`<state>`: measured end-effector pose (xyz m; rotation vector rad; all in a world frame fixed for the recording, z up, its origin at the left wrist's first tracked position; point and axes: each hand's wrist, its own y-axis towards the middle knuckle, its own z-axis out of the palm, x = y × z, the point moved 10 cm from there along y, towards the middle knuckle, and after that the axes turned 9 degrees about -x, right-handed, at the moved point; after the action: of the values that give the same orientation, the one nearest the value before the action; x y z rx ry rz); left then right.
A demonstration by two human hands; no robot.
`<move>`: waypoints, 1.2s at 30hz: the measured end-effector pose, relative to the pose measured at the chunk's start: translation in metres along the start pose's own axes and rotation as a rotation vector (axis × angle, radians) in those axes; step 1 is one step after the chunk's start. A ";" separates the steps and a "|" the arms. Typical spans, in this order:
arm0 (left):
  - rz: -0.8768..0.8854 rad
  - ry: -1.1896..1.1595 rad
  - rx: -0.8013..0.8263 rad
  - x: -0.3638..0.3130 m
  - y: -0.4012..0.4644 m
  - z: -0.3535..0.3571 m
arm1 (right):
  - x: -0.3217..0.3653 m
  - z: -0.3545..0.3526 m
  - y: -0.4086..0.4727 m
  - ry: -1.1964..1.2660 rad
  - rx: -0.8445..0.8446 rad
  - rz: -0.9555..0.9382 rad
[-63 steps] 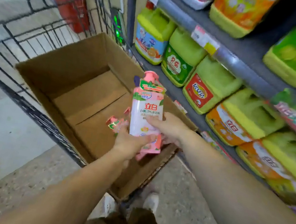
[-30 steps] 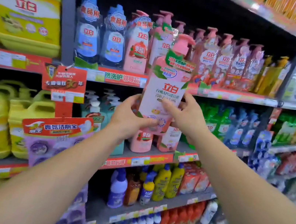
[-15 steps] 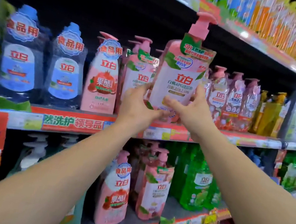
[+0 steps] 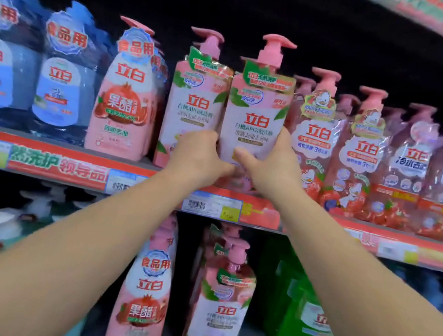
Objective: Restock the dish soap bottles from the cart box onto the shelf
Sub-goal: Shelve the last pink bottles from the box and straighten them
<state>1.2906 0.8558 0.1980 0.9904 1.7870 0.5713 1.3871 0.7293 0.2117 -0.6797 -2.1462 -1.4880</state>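
Observation:
A pink dish soap bottle (image 4: 257, 109) with a pump top and white label stands upright at the front edge of the upper shelf (image 4: 69, 168). My left hand (image 4: 201, 159) grips its lower left side and my right hand (image 4: 269, 166) grips its lower right side. It sits right beside a matching pink bottle (image 4: 195, 102) on its left. The cart box is out of view.
Blue bottles (image 4: 60, 78) and a pink pomegranate bottle (image 4: 125, 100) line the shelf to the left, red strawberry bottles (image 4: 361, 158) to the right. The shelf below holds more pink bottles (image 4: 217, 312) and green ones (image 4: 304, 332). Another shelf edge (image 4: 441, 19) runs overhead.
Both hands have carried the bottle from the cart box up to the upper shelf and lowered it from above shelf level into the row, next to the matching bottle.

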 end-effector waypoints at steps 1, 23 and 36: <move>0.013 0.023 -0.022 -0.002 -0.001 -0.003 | 0.000 0.001 0.001 -0.009 0.015 0.006; 0.313 0.284 0.157 0.042 -0.026 -0.039 | 0.010 0.034 -0.024 -0.193 0.225 -0.293; 0.378 0.467 0.319 0.044 -0.026 -0.025 | 0.003 0.055 -0.011 -0.256 0.357 -0.225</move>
<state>1.2500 0.8793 0.1660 1.5306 2.1596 0.8180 1.3735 0.7784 0.1874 -0.5358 -2.6705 -1.1189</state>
